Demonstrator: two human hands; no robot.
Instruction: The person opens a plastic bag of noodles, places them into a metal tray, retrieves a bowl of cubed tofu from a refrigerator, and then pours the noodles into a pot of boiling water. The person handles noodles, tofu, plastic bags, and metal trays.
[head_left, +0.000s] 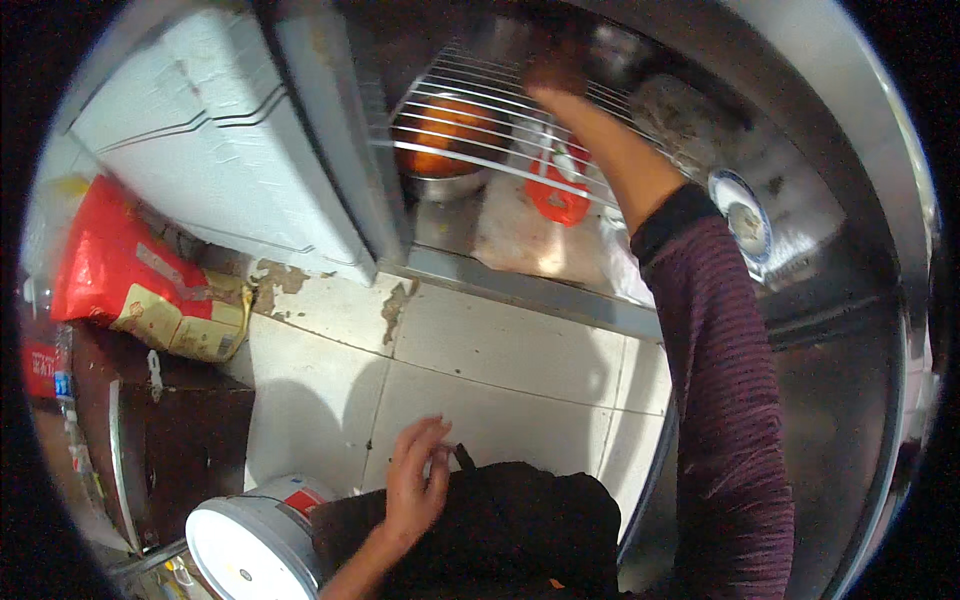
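My right arm reaches over a white wire shelf (495, 167) into a metal-lined cabinet. At its end, my right hand (555, 71) is dark and blurred near the back, so its fingers and anything in them cannot be made out. Below the wires, a metal pot (454, 186) with orange contents stands on the left. A red plastic bag (559, 199) lies beside it on a pale, translucent plastic sheet or bag (510, 236). My left hand (416, 476) hangs over the dark clothing at my lap, fingers loosely bent and apart, holding nothing visible.
A white panel or door (217, 135) stands left of the cabinet. Beyond it, a red and yellow printed bag (150, 285) rests above a dark brown cabinet (195, 450). A white-lidded bucket (244, 551) is at lower left. A blue-rimmed bowl (741, 217) sits at right.
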